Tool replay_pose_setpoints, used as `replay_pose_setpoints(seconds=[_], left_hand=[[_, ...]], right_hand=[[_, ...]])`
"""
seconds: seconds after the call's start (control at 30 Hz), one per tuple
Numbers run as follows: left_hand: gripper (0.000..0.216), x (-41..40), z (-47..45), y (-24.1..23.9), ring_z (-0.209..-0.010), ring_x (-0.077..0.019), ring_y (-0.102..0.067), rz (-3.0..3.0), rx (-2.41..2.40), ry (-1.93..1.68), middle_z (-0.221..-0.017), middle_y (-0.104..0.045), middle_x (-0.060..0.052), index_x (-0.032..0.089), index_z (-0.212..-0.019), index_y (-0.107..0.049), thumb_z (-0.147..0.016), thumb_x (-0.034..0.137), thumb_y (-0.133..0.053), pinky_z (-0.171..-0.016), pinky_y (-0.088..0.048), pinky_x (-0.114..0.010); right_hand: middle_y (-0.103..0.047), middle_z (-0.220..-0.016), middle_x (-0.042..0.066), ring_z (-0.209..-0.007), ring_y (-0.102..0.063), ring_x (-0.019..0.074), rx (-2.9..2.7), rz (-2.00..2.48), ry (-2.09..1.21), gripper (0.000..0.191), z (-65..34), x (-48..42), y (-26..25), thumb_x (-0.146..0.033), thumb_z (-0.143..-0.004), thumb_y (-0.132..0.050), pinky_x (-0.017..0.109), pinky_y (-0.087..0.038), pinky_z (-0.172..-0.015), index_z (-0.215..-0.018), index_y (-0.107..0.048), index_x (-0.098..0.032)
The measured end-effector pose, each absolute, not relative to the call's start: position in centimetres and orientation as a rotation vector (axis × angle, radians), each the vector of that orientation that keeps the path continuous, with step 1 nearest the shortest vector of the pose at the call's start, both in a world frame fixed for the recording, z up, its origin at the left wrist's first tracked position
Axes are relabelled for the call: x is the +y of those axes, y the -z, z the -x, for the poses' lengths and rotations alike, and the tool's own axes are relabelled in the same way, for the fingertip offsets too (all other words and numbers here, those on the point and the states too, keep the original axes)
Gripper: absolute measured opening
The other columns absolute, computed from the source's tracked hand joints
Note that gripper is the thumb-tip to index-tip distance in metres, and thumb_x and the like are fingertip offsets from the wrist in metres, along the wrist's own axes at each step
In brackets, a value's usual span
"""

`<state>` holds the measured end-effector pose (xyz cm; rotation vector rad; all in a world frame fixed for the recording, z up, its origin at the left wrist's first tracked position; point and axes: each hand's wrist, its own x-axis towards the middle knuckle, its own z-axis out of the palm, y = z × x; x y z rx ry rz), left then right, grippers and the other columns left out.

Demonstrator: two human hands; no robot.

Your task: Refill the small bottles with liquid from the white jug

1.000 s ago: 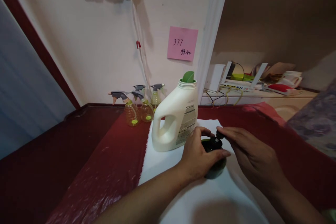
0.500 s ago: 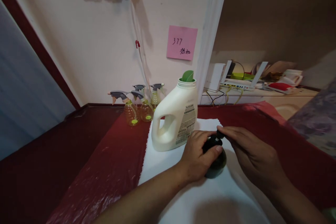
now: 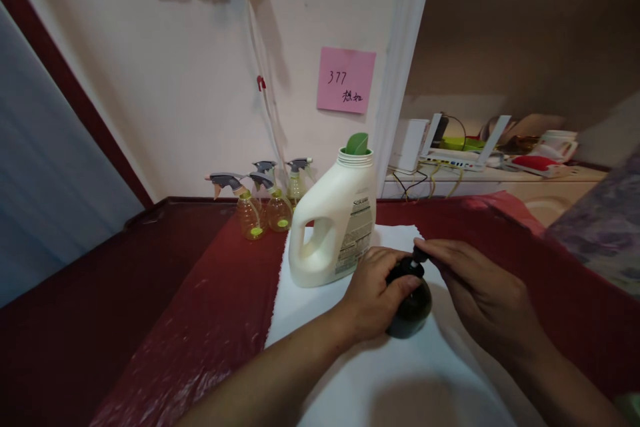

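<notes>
A dark round pump bottle (image 3: 413, 310) stands on a white cloth (image 3: 360, 380). My left hand (image 3: 377, 290) is wrapped round its upper body and collar from the left, thumb in front. At the top of the bottle, the fingertips of my right hand (image 3: 475, 287) are closed on the black pump head (image 3: 419, 255); the thumb is mostly hidden. Just behind my left hand stands a large cream jug (image 3: 315, 247) with a side handle, a printed label and no cap. A green leaf-shaped piece (image 3: 357, 143) sticks out of its mouth.
Several yellowish spray bottles (image 3: 253, 217) with grey triggers stand left of the jug on the red table covering (image 3: 200, 293). A pink note (image 3: 346, 80) is on the wall. At right, a white router (image 3: 453, 160) and cables sit on a shelf.
Both hands keep their places on the pump bottle. Only a very slight shift of the left thumb and of the camera view shows.
</notes>
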<state>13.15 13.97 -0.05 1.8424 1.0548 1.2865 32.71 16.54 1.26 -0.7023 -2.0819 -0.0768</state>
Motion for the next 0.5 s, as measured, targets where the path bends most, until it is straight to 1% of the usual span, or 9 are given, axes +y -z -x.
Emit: replay_pose_setpoints(seconds=[0.03, 0.1, 0.17, 0.2, 0.27, 0.33, 0.4, 0.5], left_hand=[[0.025, 14.0, -13.1, 0.0, -0.116, -0.0278, -0.063, -1.863, 1.041, -1.28, -0.116, -0.074, -0.008, 0.022, -0.115, -0.072, -0.093, 0.031, -0.067, -0.106, -0.045, -0.044], [0.034, 14.0, -13.3, 0.0, -0.117, -0.0291, -0.063, -1.824, 1.08, -1.28, -0.12, -0.074, -0.009, 0.023, -0.12, -0.07, -0.088, 0.034, -0.075, -0.107, -0.045, -0.045], [0.051, 13.9, -13.7, -0.1, -0.115, -0.0301, -0.063, -1.697, 1.181, -1.293, -0.121, -0.073, -0.009, 0.022, -0.12, -0.068, -0.075, 0.035, -0.089, -0.103, -0.047, -0.045], [0.055, 13.9, -13.9, -0.1, -0.112, -0.0299, -0.064, -1.627, 1.243, -1.299, -0.119, -0.073, -0.009, 0.022, -0.116, -0.068, -0.069, 0.033, -0.094, -0.1, -0.047, -0.044], [0.052, 13.9, -14.3, -0.2, -0.108, -0.0285, -0.064, -1.532, 1.332, -1.303, -0.113, -0.073, -0.007, 0.021, -0.107, -0.067, -0.065, 0.03, -0.096, -0.095, -0.047, -0.042], [0.043, 13.9, -14.3, -0.2, -0.104, -0.027, -0.065, -1.522, 1.35, -1.305, -0.106, -0.072, -0.005, 0.021, -0.101, -0.067, -0.068, 0.028, -0.094, -0.093, -0.047, -0.041], [0.035, 13.8, -14.1, -0.1, -0.104, -0.0261, -0.065, -1.565, 1.303, -1.303, -0.104, -0.073, -0.004, 0.021, -0.101, -0.069, -0.073, 0.027, -0.09, -0.094, -0.047, -0.04], [0.024, 13.8, -13.6, 0.0, -0.108, -0.0265, -0.065, -1.677, 1.214, -1.281, -0.109, -0.074, -0.006, 0.021, -0.105, -0.072, -0.083, 0.026, -0.08, -0.098, -0.048, -0.04]], right_hand=[[-0.078, -0.119, 0.007, -0.11, -0.077, 0.0192, -2.082, 0.699, 0.075, 0.039, -32.7, 16.5, -1.3, -0.012, -0.105, -0.049, 0.031, -0.063, -0.096, -0.135, -0.067, -0.029], [-0.077, -0.119, 0.007, -0.11, -0.077, 0.0191, -2.083, 0.695, 0.069, 0.039, -32.6, 16.5, -1.2, -0.012, -0.105, -0.048, 0.031, -0.063, -0.096, -0.135, -0.067, -0.029], [-0.077, -0.12, 0.008, -0.111, -0.076, 0.0189, -2.086, 0.701, 0.069, 0.039, -32.6, 16.4, -1.2, -0.012, -0.106, -0.047, 0.03, -0.063, -0.096, -0.136, -0.066, -0.028], [-0.077, -0.12, 0.008, -0.111, -0.076, 0.0188, -2.087, 0.707, 0.073, 0.039, -32.6, 16.4, -1.1, -0.012, -0.106, -0.046, 0.03, -0.063, -0.097, -0.136, -0.066, -0.028], [-0.077, -0.119, 0.007, -0.112, -0.076, 0.0186, -2.088, 0.721, 0.084, 0.039, -32.7, 16.4, -1.0, -0.013, -0.106, -0.047, 0.03, -0.062, -0.098, -0.136, -0.067, -0.028], [-0.077, -0.118, 0.007, -0.111, -0.076, 0.0183, -2.094, 0.723, 0.09, 0.038, -32.8, 16.5, -1.0, -0.014, -0.106, -0.047, 0.03, -0.062, -0.097, -0.135, -0.067, -0.028], [-0.077, -0.118, 0.007, -0.109, -0.076, 0.0182, -2.098, 0.722, 0.088, 0.037, -32.8, 16.5, -1.0, -0.014, -0.106, -0.048, 0.029, -0.063, -0.095, -0.135, -0.067, -0.028], [-0.077, -0.118, 0.007, -0.109, -0.076, 0.0178, -2.09, 0.706, 0.075, 0.037, -32.7, 16.6, -1.1, -0.013, -0.106, -0.048, 0.029, -0.062, -0.096, -0.135, -0.067, -0.027]])
